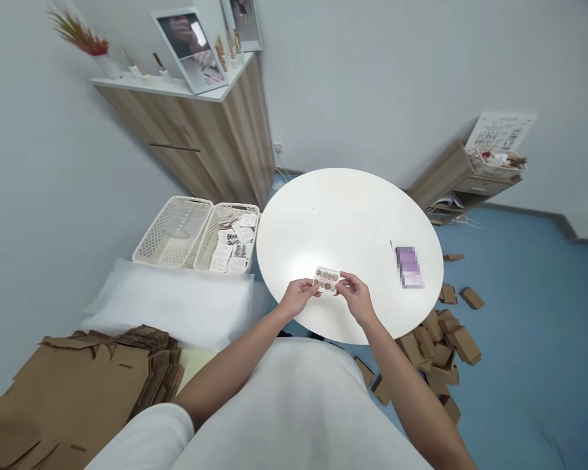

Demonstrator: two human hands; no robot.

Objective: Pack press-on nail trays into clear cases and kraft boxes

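Note:
A small white card [327, 279] with two rows of brownish and pinkish oval pieces is held over the near part of the round white table [343, 215]. My left hand [298, 295] pinches the card's left edge, and my right hand [355, 294] pinches its right edge. On the table's right side lies a purple item [409, 266], blurred into blocks, with a tiny dark object beside it.
Left of the table stand a basket [200, 254] of cards and another basket [140, 247] with clear plastic. Nearer are white sheets [176, 297] and flat cardboard [78, 385]. Small cardboard boxes [441, 346] lie on the floor at right. A wooden cabinet [245, 124] stands behind.

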